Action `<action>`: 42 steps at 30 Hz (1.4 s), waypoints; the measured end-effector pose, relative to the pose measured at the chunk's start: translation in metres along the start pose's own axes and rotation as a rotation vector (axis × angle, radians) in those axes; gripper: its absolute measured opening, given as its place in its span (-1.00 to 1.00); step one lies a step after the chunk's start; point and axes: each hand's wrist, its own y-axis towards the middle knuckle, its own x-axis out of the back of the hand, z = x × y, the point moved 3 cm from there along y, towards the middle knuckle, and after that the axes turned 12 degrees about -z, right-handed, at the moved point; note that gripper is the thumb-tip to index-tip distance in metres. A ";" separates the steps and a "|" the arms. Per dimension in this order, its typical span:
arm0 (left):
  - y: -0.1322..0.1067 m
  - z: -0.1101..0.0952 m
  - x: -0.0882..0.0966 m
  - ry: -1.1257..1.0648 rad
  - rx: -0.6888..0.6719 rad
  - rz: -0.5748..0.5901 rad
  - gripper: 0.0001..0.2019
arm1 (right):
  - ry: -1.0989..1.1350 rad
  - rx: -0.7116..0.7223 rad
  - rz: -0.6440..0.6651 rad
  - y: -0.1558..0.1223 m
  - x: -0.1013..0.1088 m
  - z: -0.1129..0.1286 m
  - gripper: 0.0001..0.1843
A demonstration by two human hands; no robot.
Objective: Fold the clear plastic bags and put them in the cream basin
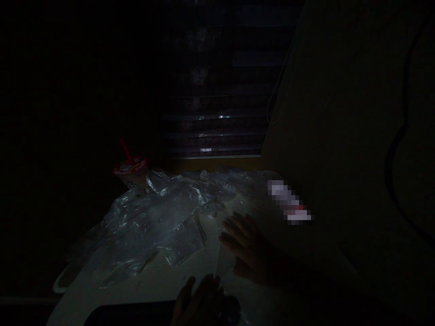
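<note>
The scene is very dark. My right hand (pixel 246 249) lies over the pale table with its fingers spread, at the right edge of a heap of clear plastic bags (pixel 152 215). A faint edge of clear film shows near its fingertips; I see nothing gripped in it. My left hand (pixel 199 299) is at the bottom, closer to me, its fingers stretched forward and partly apart. It is over or beside a long black object (pixel 129 313) whose kind I cannot make out. The lower part of this hand is lost in shadow.
A cup with a red straw (pixel 129 168) stands at the table's far left. A blurred-out bright patch (pixel 288 203) lies at the right. Behind the white table (pixel 84 294) is a window with blinds (pixel 214 122), and a dark cable (pixel 389 172) hangs at the right.
</note>
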 end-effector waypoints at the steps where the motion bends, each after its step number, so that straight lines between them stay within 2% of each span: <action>1: 0.000 0.001 0.000 -0.005 -0.002 -0.004 -0.75 | 0.020 0.023 0.016 -0.001 0.001 0.004 -0.39; 6: -0.002 0.000 -0.002 -0.007 0.010 -0.011 -0.73 | 0.043 0.061 0.027 -0.010 0.000 0.012 -0.40; 12: 0.008 0.002 0.007 -0.039 0.013 0.040 -0.74 | -0.097 -0.024 -0.063 -0.008 -0.001 -0.013 -0.42; 14: 0.021 0.009 0.013 -0.095 0.031 0.074 -0.72 | -0.114 -0.101 -0.099 -0.010 0.004 -0.025 -0.43; 16: 0.039 0.019 0.015 -0.204 0.057 0.143 -0.69 | -0.119 -0.272 -0.124 -0.018 0.012 -0.039 -0.52; 18: 0.061 0.032 0.010 -0.316 0.120 0.270 -0.64 | -0.131 -0.462 -0.137 -0.030 0.022 -0.053 -0.64; 20: 0.083 0.041 -0.002 -0.391 0.134 0.350 -0.61 | -0.147 -0.552 -0.138 -0.042 0.032 -0.063 -0.71; 24: 0.114 0.041 -0.035 -0.470 -0.030 0.423 -0.60 | -0.171 -0.652 -0.135 -0.055 0.039 -0.072 -0.75; 27: 0.115 0.039 -0.054 -0.419 -0.115 0.463 -0.61 | -0.181 -0.696 -0.132 -0.057 0.036 -0.074 -0.75; 29: 0.111 0.041 -0.060 -0.382 -0.133 0.475 -0.61 | -0.183 -0.712 -0.131 -0.056 0.033 -0.077 -0.74; 34: 0.101 0.049 -0.060 -0.367 -0.147 0.486 -0.62 | -0.175 -0.731 -0.126 -0.056 0.031 -0.081 -0.75; 42: 0.100 0.052 -0.056 -0.371 -0.167 0.500 -0.61 | -0.172 -0.737 -0.132 -0.057 0.029 -0.073 -0.74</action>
